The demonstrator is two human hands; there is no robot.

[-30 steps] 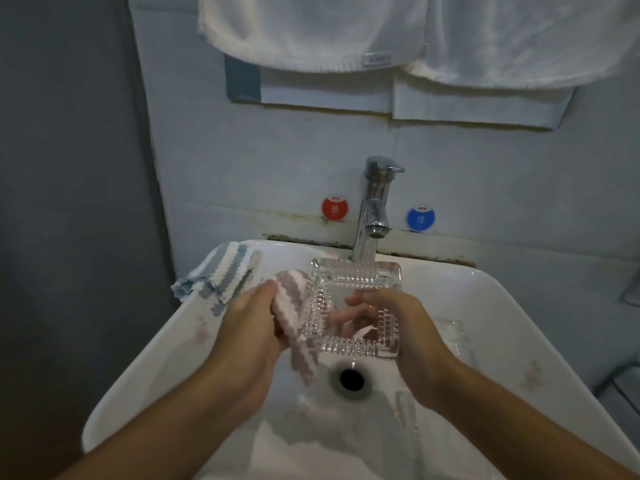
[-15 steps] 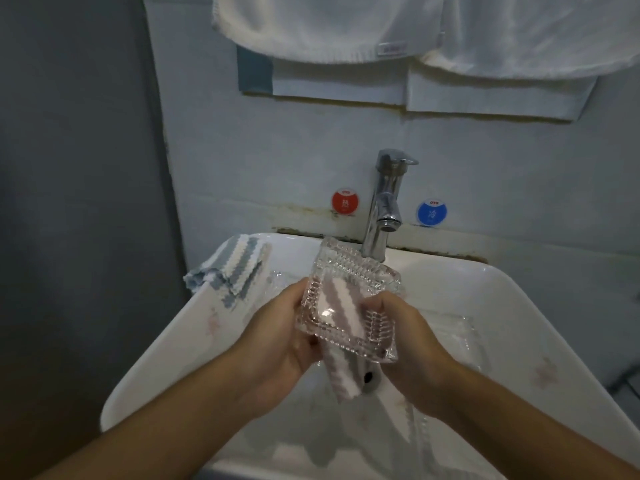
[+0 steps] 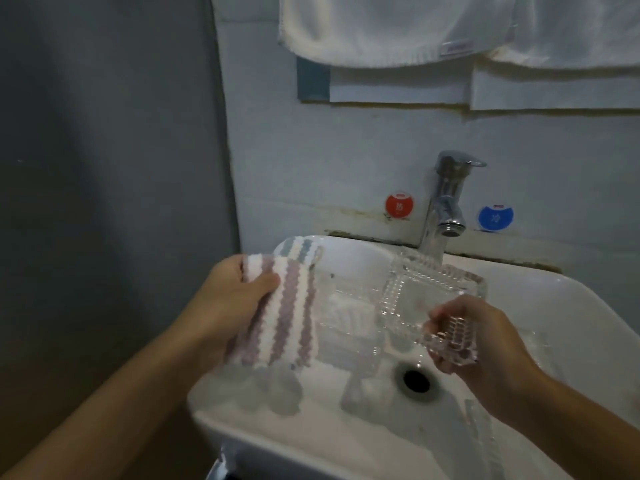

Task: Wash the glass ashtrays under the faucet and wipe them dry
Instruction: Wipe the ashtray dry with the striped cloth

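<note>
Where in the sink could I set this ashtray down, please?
Free: the basin's right slope, beyond the right hand, and its near floor before the drain. Crowded: the left, with the cloth, left hand and another ashtray.

Knobbly clear glass ashtray (image 3: 420,299), fluffy striped cloth (image 3: 284,306), shiny chrome faucet (image 3: 445,202), glossy white sink (image 3: 554,306)

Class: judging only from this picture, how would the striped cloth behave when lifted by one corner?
Probably floppy: the striped cloth hangs limp from the left hand. Likely light, as one pinching grip holds it. Its nubbly weave suggests it is unlikely to slip.
</note>
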